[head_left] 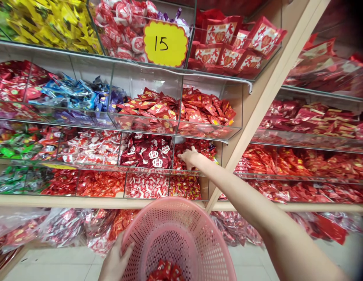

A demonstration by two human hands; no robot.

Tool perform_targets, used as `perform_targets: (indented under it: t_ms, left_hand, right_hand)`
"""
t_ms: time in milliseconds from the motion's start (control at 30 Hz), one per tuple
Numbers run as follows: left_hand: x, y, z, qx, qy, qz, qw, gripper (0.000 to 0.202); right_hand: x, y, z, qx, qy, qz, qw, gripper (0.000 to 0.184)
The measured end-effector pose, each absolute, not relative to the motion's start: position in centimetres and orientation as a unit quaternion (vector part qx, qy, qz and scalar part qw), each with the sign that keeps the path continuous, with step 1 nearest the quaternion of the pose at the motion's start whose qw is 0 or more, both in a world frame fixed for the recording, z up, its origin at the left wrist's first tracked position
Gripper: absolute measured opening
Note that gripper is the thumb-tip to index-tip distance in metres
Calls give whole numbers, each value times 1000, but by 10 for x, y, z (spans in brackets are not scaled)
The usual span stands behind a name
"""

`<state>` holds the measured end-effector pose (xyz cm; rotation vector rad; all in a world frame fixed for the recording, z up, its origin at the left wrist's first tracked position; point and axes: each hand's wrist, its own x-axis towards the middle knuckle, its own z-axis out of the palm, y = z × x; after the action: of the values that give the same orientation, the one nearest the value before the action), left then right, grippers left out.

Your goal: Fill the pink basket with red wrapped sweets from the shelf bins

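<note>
A pink perforated plastic basket (218, 246) hangs tilted at the bottom middle, its mouth facing me. My left hand (115, 257) grips its left rim, thumb inside and the other fingers outside. Several red wrapped candies (166, 271) lie in the bottom of the basket. My right hand (189, 157) is stretched forward into a clear shelf bin, over small red wrapped candies (203, 145). Its fingers look extended and apart, with nothing visible in them. Dark red candy packets with white labels (153, 152) fill the bin just left of that hand.
Clear bins of candy rise in tiers, with yellow wrapped candies (52, 23) at upper left. A yellow price sign (165, 43) reads 15. A slanting wooden divider (257, 105) stands right of my reaching hand. Bagged candy (64, 226) sits below the shelf on a tiled floor (61, 261).
</note>
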<state>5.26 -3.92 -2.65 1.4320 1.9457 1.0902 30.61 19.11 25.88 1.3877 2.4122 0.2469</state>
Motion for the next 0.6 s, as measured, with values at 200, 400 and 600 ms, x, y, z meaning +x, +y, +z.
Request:
perform_targets:
  t_ms: [200, 400, 600]
  left_hand:
    - [51, -39, -32, 524, 718, 387, 244, 55]
    - [49, -37, -40, 516, 731, 375, 244, 62]
    - [49, -38, -41, 513, 732, 367, 259, 69]
  right_hand:
    - [312, 186, 282, 504, 842, 48, 187, 77]
    - [316, 191, 273, 484, 856, 90, 157, 58]
    - [312, 187, 258, 463, 868, 90, 155, 57]
